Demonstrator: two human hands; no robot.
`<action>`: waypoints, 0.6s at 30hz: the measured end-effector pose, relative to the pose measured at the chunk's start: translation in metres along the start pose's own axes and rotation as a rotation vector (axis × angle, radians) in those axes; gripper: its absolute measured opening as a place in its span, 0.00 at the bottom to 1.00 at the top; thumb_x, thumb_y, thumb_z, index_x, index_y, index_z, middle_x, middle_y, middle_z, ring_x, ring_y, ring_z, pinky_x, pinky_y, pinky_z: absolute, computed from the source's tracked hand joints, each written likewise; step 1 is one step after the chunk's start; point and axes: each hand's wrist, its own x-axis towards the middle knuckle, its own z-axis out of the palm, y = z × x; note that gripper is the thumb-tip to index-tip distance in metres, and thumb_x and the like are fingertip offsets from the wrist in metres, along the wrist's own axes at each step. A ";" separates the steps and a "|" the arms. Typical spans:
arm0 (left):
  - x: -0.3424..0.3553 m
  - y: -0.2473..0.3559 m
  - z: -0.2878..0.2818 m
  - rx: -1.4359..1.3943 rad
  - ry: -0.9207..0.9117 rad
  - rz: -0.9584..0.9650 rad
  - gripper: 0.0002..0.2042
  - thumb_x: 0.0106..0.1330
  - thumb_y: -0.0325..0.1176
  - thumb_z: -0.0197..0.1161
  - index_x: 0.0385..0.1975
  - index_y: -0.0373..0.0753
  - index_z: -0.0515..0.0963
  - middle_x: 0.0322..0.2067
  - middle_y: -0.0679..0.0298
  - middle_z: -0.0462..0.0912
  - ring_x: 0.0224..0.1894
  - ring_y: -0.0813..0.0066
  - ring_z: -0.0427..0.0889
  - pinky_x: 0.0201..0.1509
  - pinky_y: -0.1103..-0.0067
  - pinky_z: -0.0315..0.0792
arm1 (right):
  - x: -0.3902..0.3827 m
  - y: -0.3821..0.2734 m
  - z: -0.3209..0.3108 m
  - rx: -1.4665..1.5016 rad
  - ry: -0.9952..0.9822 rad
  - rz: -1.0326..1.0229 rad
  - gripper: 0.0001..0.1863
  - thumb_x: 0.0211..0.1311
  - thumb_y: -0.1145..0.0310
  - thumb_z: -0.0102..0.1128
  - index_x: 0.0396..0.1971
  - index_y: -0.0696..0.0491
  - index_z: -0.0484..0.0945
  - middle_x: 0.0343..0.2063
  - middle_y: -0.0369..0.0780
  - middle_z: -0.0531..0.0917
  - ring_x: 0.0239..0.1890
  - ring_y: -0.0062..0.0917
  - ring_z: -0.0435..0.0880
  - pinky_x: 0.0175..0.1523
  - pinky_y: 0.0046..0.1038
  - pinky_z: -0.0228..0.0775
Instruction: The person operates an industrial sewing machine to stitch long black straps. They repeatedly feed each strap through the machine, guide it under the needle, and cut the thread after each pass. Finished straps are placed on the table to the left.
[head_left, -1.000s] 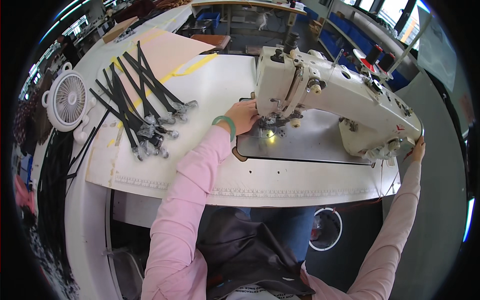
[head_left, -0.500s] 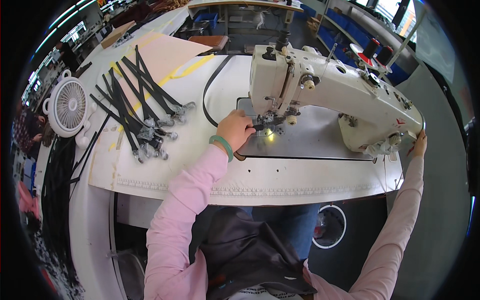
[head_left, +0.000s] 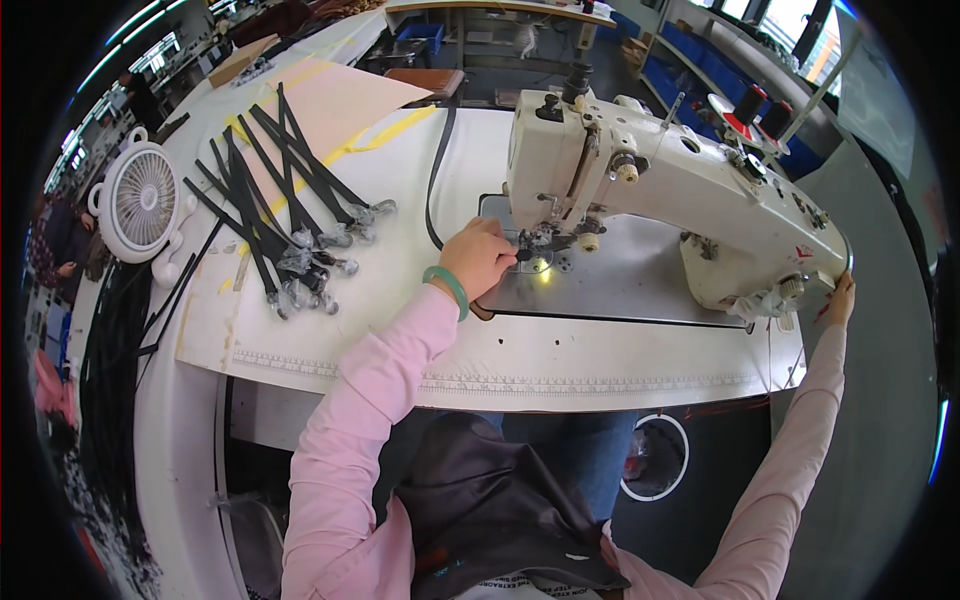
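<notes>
Where the needle area meets the steel plate (head_left: 620, 285), a black strap (head_left: 437, 175) runs back across the white table (head_left: 600, 355) from under the presser foot. Left hand (head_left: 478, 258): fingers curled together, pinching the strap end just beside the needle, green bangle (head_left: 447, 290) on the wrist. Right hand (head_left: 840, 297): fingers laid against the far right end of the white sewing machine (head_left: 680, 190), by its handwheel; grip not discernible. Further left: a bundle of black straps with metal clips (head_left: 285, 225); beyond them, a small white fan (head_left: 140, 200).
</notes>
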 end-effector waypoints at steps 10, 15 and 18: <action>-0.001 0.000 0.002 0.019 0.025 -0.005 0.05 0.50 0.34 0.62 0.25 0.44 0.82 0.26 0.66 0.75 0.35 0.68 0.73 0.37 0.75 0.70 | -0.004 0.002 0.003 0.073 0.036 -0.009 0.24 0.63 0.49 0.43 0.43 0.56 0.70 0.33 0.37 0.76 0.32 0.20 0.75 0.31 0.22 0.69; -0.002 0.000 0.001 0.046 0.024 -0.013 0.05 0.50 0.33 0.62 0.25 0.44 0.82 0.26 0.67 0.74 0.35 0.69 0.73 0.37 0.75 0.70 | 0.000 -0.016 0.001 -0.104 -0.066 0.072 0.23 0.63 0.49 0.43 0.44 0.55 0.70 0.33 0.37 0.76 0.32 0.20 0.75 0.32 0.21 0.68; -0.001 0.000 0.003 0.035 0.024 -0.011 0.05 0.50 0.33 0.62 0.25 0.44 0.82 0.26 0.67 0.74 0.35 0.69 0.73 0.37 0.75 0.70 | -0.004 -0.002 0.002 0.021 0.016 0.004 0.23 0.63 0.49 0.43 0.43 0.55 0.70 0.32 0.36 0.76 0.30 0.19 0.74 0.30 0.21 0.67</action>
